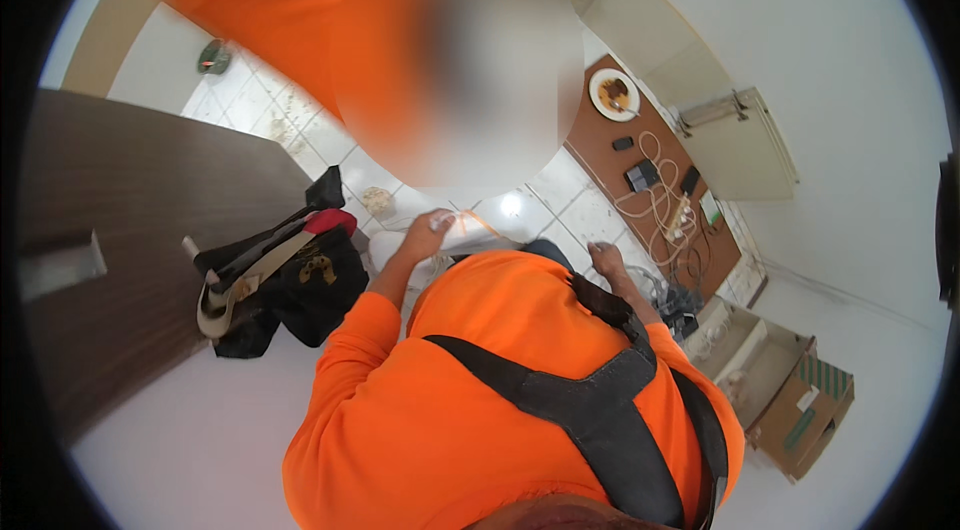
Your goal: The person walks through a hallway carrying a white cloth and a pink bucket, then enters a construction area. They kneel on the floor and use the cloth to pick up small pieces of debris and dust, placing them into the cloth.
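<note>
The left hand (424, 238) pinched a white scrap (440, 221) between its fingers, centrally; the right hand (609, 262) curled, its hold unclear. A co-worker (262, 5) blocked the far side, a table (598, 138) right.

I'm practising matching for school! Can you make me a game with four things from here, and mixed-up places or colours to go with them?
Things:
1. left hand
2. plate with food on it
3. cardboard box
4. black cloth

Clues:
A. beside the dark brown panel
B. marked with green stripes
C. coming out of an orange sleeve, by a white thing
D. on the reddish-brown board

Right pairs: 1-C, 2-D, 3-B, 4-A
</note>
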Motion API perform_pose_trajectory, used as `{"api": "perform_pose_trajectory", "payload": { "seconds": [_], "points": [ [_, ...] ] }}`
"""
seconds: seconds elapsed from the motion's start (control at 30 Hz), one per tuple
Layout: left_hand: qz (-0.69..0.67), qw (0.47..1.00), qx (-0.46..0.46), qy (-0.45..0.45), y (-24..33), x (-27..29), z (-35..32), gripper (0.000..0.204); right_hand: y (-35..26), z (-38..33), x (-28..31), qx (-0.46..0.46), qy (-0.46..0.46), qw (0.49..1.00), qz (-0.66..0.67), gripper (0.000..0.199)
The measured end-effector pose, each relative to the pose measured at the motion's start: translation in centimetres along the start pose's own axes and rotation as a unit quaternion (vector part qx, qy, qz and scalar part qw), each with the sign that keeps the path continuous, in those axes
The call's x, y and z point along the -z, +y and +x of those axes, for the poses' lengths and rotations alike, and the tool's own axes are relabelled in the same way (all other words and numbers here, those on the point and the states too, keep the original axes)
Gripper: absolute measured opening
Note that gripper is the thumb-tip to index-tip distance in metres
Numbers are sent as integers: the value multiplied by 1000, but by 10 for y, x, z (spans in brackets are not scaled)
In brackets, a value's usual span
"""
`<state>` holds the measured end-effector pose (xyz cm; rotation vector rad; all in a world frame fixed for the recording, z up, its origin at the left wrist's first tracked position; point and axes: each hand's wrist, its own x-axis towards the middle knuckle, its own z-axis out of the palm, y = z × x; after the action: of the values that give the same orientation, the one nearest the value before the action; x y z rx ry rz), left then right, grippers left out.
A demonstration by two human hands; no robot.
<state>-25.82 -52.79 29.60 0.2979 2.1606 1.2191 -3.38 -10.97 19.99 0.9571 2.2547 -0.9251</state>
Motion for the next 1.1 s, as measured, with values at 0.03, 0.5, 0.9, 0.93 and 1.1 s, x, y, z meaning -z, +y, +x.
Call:
{"api": "perform_pose_trajectory", "payload": {
  "seconds": [0.03,0.5,0.9,0.93,1.1],
  "points": [
    [0,999,-33,18,-2,5,10,29,-10,3,5,-2,8,1000,-1,53],
    [-12,968,73,238,30,99,122,40,-79,157,58,93,-119,971,-186,58],
    [-3,889,83,450,59,204,180,42,-166,416,70,135,12,991,-12,47],
    [0,895,99,435,75,221,190,44,-181,417,75,129,2,991,-20,47],
    [-50,881,128,453,35,256,185,54,-287,395,91,168,-97,961,-196,50]
  ]
}}
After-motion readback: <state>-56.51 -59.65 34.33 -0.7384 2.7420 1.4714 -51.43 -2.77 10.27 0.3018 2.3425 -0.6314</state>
